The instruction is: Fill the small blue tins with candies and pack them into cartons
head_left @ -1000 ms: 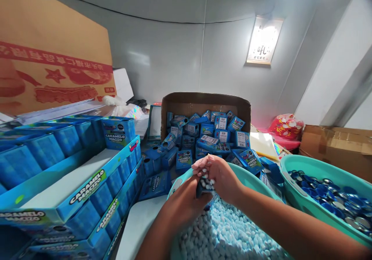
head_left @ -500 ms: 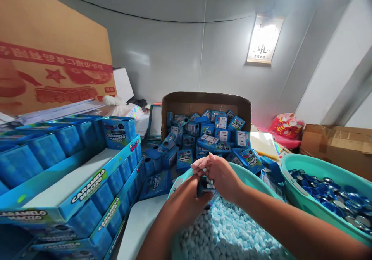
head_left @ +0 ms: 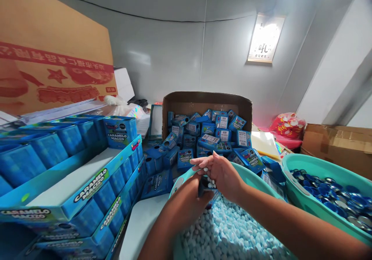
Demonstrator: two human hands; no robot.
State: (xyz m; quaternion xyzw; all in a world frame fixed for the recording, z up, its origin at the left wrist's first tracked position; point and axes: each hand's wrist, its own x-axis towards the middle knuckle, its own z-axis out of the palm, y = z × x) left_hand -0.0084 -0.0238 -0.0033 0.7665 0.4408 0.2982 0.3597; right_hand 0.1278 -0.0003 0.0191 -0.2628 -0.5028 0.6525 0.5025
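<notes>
My left hand (head_left: 186, 204) is wrapped round a small dark blue box (head_left: 203, 186), held upright over a teal basin (head_left: 247, 174) full of pale blue and white candies (head_left: 229, 233). My right hand (head_left: 222, 174) is cupped above the box's open top, with a few white candies between its fingers. Both hands meet at the basin's far rim.
A cardboard box (head_left: 203, 101) piled with small blue CARAMELO MACIZO boxes stands behind the basin. Blue display trays (head_left: 81, 182) of the same boxes stack at the left. A second teal basin (head_left: 319, 167) with blue and silver lids sits at the right, beside a brown carton (head_left: 340, 145).
The pile of candies cupped in my right hand has shrunk as they drop into the box. Both hands stay in about the same place over the basin.
</notes>
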